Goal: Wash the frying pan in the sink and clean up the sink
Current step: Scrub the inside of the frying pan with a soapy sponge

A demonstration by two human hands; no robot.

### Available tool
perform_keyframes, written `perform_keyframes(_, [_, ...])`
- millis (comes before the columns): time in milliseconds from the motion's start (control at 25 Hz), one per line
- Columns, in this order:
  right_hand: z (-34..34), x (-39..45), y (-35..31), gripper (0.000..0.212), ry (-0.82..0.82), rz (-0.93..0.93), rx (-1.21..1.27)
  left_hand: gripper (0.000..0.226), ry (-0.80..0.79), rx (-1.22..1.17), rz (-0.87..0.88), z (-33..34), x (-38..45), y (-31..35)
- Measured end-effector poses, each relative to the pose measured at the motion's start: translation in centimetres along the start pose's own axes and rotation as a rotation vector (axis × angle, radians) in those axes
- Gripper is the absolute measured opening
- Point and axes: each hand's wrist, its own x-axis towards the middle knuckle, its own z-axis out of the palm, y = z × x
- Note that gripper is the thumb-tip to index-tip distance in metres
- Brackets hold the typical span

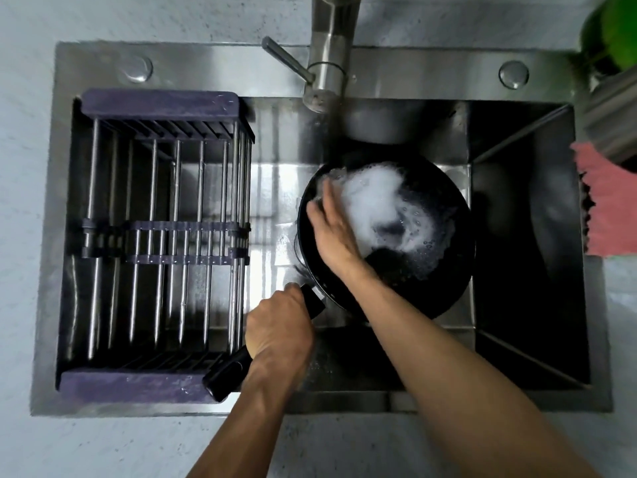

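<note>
A black frying pan lies in the middle of the steel sink, under the faucet. White soap foam covers much of its inside. My left hand grips the pan's black handle, which points to the lower left. My right hand lies inside the pan at its left rim, fingers stretched out and pressing on the wet surface. Whether a sponge sits under those fingers is hidden by blur and foam.
A drying rack with purple ends and steel bars fills the sink's left part. A deeper dark basin is at the right. A pink cloth lies on the right counter, with a green plant behind it.
</note>
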Motion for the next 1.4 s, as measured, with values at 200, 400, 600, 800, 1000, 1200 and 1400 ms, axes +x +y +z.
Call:
perform_keyframes(200, [-4.6,1.6,1.7,0.062,0.164,0.28,-0.649,0.029,0.013,0.005,0.009,0.1,-0.2,0.1])
perform_keyframes(400, [-2.0,-5.6,1.4,0.056,-0.331,-0.113,-0.304,0.029,-0.004,0.012,0.0,-0.3,-0.2,0.1])
perform_keyframes(600, [-8.4,-11.0,5.7,0.06,-0.46,0.041,-0.865,0.027,0.016,0.009,0.023,-0.2,-0.7,0.2])
perform_keyframes(800, [-4.2,-2.4,1.6,0.065,-0.397,-0.139,-0.432,0.027,0.028,0.026,0.029,-0.3,-0.4,0.0])
perform_keyframes(1000, [-11.1,4.0,5.9,0.081,0.011,-0.124,-1.258,0.027,0.026,0.038,0.016,0.0,-0.3,-0.1])
perform_keyframes(1200, [-15.9,2.1,6.5,0.077,-0.105,-0.191,-1.499,0.027,0.023,0.026,0.003,0.0,-0.4,0.0])
perform_keyframes(1400, [-16.4,-5.8,8.8,0.073,-0.336,0.027,-1.422,0.026,0.019,0.009,-0.034,0.0,-0.4,0.2])
